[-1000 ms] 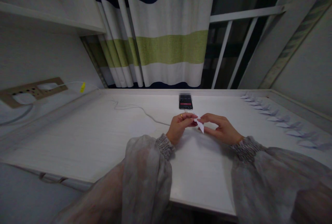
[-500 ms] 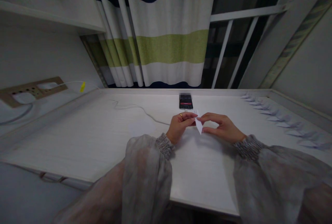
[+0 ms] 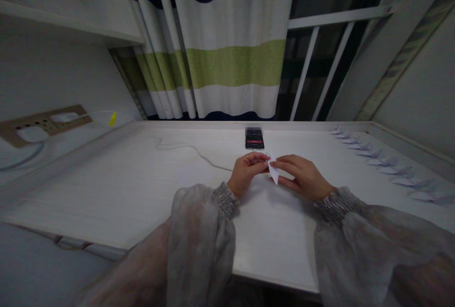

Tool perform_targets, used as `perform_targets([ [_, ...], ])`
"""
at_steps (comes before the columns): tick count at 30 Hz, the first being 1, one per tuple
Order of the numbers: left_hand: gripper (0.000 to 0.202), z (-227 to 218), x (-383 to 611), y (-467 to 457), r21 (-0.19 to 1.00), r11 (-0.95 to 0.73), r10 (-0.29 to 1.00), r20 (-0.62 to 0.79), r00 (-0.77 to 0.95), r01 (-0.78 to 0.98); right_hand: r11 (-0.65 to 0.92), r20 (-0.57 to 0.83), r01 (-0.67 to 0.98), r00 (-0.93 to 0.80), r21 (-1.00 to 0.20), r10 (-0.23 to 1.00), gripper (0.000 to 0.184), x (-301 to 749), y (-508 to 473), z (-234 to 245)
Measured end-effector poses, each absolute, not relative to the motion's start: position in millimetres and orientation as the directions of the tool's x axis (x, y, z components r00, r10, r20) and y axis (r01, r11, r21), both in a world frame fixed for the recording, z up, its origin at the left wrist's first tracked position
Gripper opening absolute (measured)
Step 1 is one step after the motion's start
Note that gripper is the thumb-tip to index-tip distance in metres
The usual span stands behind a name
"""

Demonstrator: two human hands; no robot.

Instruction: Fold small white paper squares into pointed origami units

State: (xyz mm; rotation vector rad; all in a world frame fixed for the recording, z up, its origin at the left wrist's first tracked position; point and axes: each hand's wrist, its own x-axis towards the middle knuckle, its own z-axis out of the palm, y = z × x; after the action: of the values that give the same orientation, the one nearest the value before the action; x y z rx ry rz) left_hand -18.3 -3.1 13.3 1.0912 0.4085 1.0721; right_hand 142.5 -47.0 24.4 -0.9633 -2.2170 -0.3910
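A small piece of folded white paper (image 3: 273,172) is held up between my two hands, a little above the white desk, with its pointed end downward. My left hand (image 3: 247,172) pinches its left side between thumb and fingers; a gold ring shows on one finger. From the right, my right hand (image 3: 304,176) grips the paper, the index finger on its upper part and the thumb behind the lower tip. The far side of the paper is hidden. Beyond the hands lies a phone (image 3: 254,139) with a lit screen.
Several folded white paper pieces (image 3: 380,161) stand in a row along the desk's right side. A white cable (image 3: 199,153) runs across the desk (image 3: 117,193). At the left wall is a power socket strip (image 3: 46,124). A striped curtain (image 3: 234,65) hangs behind.
My right hand has shifted slightly left and turned, its thumb moving behind the paper's lower tip. The left hand stays almost still with the paper.
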Motion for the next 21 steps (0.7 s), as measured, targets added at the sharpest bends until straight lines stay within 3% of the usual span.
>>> perform_targets([
  [6,0.024,11.2,-18.7,0.4,0.885,0.046,0.841,0.217,0.496,-0.464,0.738,0.685,0.632,-0.43,-0.236,0.588,0.025,140.4,-48.8,29.1],
  [14,0.019,12.3,-18.5,-2.2,0.893,0.069,0.846,0.183,0.5,-0.444,0.748,0.711,0.626,-0.423,-0.219,0.562,0.017,139.8,-46.6,27.5],
  [21,0.02,15.2,-19.4,-3.8,0.895,0.018,0.831,0.234,0.505,-0.445,0.734,0.73,0.495,-0.255,-0.464,0.634,0.008,136.0,-44.0,26.8],
])
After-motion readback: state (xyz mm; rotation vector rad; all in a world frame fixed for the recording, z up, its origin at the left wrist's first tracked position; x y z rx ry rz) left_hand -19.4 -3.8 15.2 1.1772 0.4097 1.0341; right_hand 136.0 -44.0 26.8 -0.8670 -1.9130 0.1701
